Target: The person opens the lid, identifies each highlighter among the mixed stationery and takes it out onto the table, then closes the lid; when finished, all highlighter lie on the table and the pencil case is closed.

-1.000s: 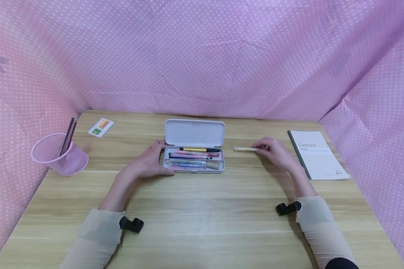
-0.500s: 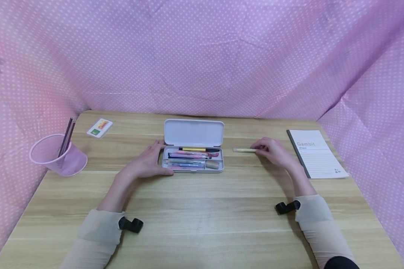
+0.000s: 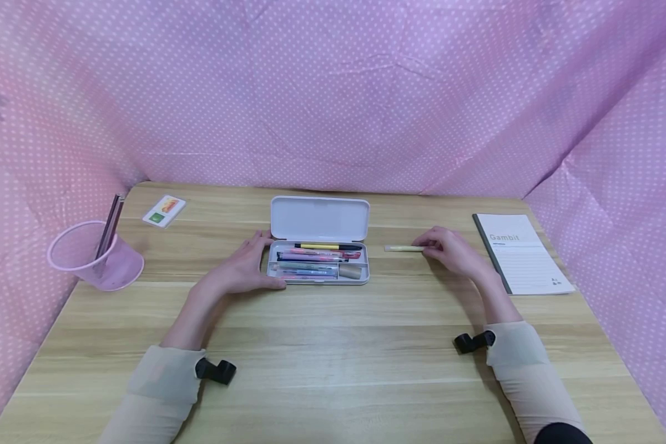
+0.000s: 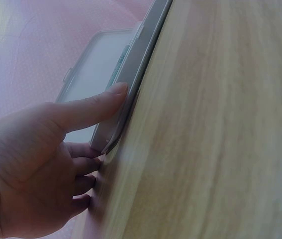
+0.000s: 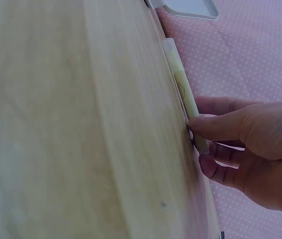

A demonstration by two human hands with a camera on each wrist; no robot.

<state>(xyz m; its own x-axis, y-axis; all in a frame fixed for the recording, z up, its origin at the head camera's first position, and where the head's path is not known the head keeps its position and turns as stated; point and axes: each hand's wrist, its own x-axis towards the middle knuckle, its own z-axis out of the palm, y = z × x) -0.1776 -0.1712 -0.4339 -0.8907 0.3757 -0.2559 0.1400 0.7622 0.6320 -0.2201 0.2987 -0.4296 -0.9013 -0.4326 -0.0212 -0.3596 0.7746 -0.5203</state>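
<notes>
Case (image 3: 320, 220), smooth, rectangular, gripped widely by left hand (image 3: 243, 266); right hand (image 3: 451, 251) pinches slim pen (image 5: 184, 89).

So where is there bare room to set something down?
Largest: the table in front of the case, between the sleeves. Smaller: between card and case; behind the pen, between case and notebook. Crowded: the case's left end, held by the left hand, and left of the notebook, where the right hand pinches the pen.
</notes>
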